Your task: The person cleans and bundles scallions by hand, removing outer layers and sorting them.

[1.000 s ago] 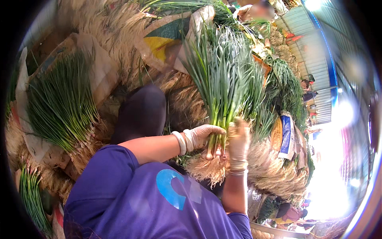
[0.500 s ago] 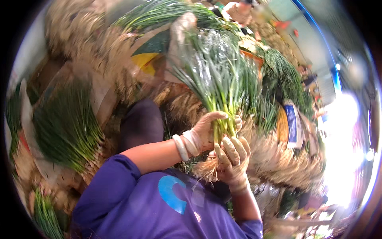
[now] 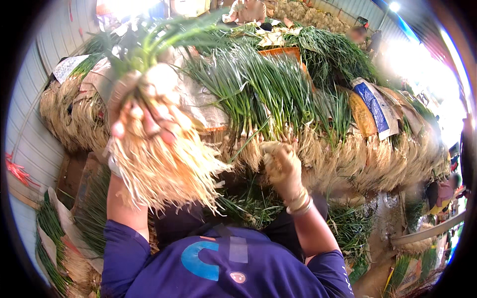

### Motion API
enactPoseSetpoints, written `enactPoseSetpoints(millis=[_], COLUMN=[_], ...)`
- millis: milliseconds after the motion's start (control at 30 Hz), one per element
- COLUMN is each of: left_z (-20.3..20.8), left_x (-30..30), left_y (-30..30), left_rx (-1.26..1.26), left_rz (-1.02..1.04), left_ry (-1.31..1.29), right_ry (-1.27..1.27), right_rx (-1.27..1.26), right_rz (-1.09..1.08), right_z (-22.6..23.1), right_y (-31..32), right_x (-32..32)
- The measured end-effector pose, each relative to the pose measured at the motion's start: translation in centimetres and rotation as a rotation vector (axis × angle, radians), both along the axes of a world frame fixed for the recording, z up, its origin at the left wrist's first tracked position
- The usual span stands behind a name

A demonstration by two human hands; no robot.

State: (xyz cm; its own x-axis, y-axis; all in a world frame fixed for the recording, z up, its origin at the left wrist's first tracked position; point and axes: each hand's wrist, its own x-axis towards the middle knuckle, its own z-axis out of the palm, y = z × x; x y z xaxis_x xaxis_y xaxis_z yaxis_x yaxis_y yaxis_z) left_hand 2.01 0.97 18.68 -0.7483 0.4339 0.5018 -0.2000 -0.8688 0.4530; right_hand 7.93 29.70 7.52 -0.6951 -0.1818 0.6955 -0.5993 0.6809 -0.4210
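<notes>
Raised at the left, a bunch of scallions [image 3: 166, 166] has its long straw-coloured roots hanging toward me and its green leaves, blurred, pointing away. My left hand [image 3: 122, 94], in a pale glove, is wrapped round its stems, partly hidden by the bulbs and roots. At the centre, my gloved right hand [image 3: 283, 168] has its fingers curled at the root ends of a row of scallions [image 3: 271, 94] laid side by side. Whatever its fingertips hold is too small to make out.
The heap of scallions runs across in front, roots facing me. Sacking [image 3: 198, 107] and a blue-and-white sack [image 3: 370, 109] lie on it. Loose green leaves [image 3: 248, 211] litter the ground by my legs. Another person [image 3: 247, 12] sits beyond the heap.
Both hands were together on the bunch at the centre. The left hand has carried it up and left, while the right has let go and moved to the row. The view has turned.
</notes>
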Motion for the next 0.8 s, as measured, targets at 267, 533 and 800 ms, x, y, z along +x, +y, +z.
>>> enactPoseSetpoints(millis=[267,533,800], left_z=[-3.2,-18.4,-18.9], left_x=[-4.5,-4.6,-4.1], left_y=[-0.7,4.1,3.3], left_rx=[-0.183,-0.244,-0.160], left_rz=[0.082,0.059,-0.013], left_ry=[0.011,-0.425,-0.577], right_ry=[-0.379,-0.475,-0.854], right_rx=[-0.168,0.164,-0.572], right_rz=[-0.152,-0.403,0.064], right_z=[-7.9,-7.7,-2.6], right_y=[7.5,5.0,7.6], right_x=[-11.8,-22.2,-22.0])
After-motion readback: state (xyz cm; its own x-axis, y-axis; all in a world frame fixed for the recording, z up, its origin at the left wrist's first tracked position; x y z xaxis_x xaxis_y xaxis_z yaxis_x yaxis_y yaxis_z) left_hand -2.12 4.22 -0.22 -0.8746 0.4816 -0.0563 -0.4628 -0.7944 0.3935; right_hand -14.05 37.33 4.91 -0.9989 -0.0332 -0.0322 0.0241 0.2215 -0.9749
